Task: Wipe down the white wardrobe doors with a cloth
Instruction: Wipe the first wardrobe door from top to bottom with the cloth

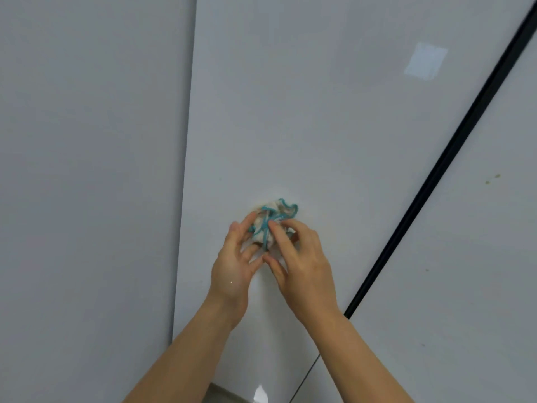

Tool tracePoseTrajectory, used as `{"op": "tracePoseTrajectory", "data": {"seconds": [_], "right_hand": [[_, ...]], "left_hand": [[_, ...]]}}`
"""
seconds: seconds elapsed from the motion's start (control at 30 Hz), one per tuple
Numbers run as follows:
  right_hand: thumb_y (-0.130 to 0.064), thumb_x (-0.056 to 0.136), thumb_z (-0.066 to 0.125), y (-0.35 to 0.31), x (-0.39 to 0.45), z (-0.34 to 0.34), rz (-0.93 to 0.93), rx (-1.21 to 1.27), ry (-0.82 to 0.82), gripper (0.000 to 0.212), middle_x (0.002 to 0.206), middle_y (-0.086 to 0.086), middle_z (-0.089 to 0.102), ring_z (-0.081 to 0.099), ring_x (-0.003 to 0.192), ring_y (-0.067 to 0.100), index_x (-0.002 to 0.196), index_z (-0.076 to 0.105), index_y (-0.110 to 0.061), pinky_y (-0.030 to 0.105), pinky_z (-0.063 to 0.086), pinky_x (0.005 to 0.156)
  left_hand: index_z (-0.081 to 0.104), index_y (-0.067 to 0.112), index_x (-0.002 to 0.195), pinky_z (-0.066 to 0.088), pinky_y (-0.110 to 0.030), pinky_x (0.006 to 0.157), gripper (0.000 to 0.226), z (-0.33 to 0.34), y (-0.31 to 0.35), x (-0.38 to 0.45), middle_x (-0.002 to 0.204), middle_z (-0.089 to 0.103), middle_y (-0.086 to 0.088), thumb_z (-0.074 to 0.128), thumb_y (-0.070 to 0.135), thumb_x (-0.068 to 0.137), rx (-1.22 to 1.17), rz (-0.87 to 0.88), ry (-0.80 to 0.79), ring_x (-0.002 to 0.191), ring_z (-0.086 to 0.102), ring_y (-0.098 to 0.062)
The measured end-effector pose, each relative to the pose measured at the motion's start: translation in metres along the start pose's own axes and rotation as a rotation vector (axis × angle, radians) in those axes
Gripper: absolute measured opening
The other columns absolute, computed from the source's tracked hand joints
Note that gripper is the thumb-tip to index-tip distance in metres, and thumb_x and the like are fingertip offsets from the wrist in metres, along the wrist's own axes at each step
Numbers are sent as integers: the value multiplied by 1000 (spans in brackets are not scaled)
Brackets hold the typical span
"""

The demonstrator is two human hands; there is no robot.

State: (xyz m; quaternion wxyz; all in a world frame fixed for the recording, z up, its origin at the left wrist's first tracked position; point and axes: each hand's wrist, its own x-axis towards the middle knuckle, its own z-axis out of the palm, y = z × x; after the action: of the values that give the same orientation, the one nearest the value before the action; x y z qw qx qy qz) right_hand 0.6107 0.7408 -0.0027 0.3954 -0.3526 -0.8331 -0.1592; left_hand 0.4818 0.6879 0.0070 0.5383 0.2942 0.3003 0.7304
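Blue-edged cloth sits bunched between both hands' fingertips, left hand and right hand pinching it.

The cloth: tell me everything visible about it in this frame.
The cloth is a small off-white rag edged in teal stitching, soft and woven by its look. It is bunched into a crumpled wad, not spread flat. It sits against the middle white wardrobe door, low on the panel. Both hands hold it: the left hand cups its left side and the right hand lays fingers over its right. Its underside is hidden.
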Motion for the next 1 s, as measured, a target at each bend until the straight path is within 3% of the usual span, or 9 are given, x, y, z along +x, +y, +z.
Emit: {"op": "tracePoseTrajectory", "data": {"seconds": [0.1, 0.17, 0.37, 0.5, 0.63, 0.7, 0.77, 0.87, 1.0], "right_hand": [[-16, 85, 81, 5, 22, 7, -132, -127, 89, 41, 126, 7, 62, 56, 108, 27, 124, 69, -17, 39, 49, 82], [-11, 85, 80, 10, 35, 11, -235, -200, 127, 31, 121, 8, 65, 54, 113, 28, 115, 73, -15, 38, 42, 86], [-4, 89, 74, 20, 57, 12, -465, -207, 140, 21, 115, 15, 67, 63, 101, 35, 110, 75, -6, 41, 47, 88], [-5, 89, 75, 7, 103, 2, -431, -182, 272, 26, 114, 18, 69, 64, 94, 36, 114, 75, -6, 42, 47, 84], [-6, 89, 72, -27, 150, 17, -368, -142, 371, 24, 112, 15, 69, 63, 90, 36, 113, 75, -6, 40, 45, 84], [-4, 89, 71, -40, 153, 35, -425, -137, 341, 23, 114, 15, 69, 63, 92, 35, 112, 75, -5, 40, 47, 86], [-6, 92, 70, -45, 152, 48, -521, -157, 269, 23, 118, 15, 69, 64, 95, 35, 115, 74, -5, 42, 47, 87], [-13, 97, 64, -43, 141, 54, -617, -209, 166, 24, 122, 15, 69, 65, 99, 36, 119, 72, -6, 43, 46, 87], [-21, 97, 65, -39, 159, 42, -728, -312, 208, 21, 115, 6, 71, 66, 91, 31, 116, 73, -16, 41, 44, 84]], "left_hand": [[50, 33, 147, 36, -36, 115, 57, -34, 0, -7, 138, 66, 7, 20, 57, 106, 53, 8, -40, 133, 57, -8], [52, 34, 144, 38, -36, 111, 55, -62, -4, -17, 134, 68, 7, 21, 56, 105, 138, 70, 78, 130, 58, -6], [68, 4, 113, 48, -47, 81, 49, -137, -36, -42, 108, 75, -21, 33, 37, 107, 195, 13, 346, 90, 74, -33], [67, 3, 87, 49, -44, 75, 31, -158, -27, -24, 84, 73, -12, 47, 17, 106, 481, 161, 399, 77, 68, -32], [64, 20, 70, 46, -23, 65, 35, -171, -20, -19, 69, 67, -3, 54, 21, 104, 743, 231, 358, 64, 62, -13], [68, 31, 82, 49, -22, 67, 21, -176, -25, -15, 79, 70, 8, 59, 39, 99, 853, 273, 386, 75, 65, -10], [65, 43, 109, 50, -20, 84, 12, -177, -34, -10, 110, 67, 28, 61, 42, 98, 918, 237, 372, 101, 63, 1], [31, 42, 154, 31, -27, 118, 64, -189, -57, -7, 150, 33, 31, 61, 41, 98, 997, 87, 261, 138, 34, 4], [9, 34, 163, 25, -36, 125, 87, -211, -71, 5, 166, 24, 15, 65, 31, 97, 906, -80, 262, 151, 27, -8]]}}
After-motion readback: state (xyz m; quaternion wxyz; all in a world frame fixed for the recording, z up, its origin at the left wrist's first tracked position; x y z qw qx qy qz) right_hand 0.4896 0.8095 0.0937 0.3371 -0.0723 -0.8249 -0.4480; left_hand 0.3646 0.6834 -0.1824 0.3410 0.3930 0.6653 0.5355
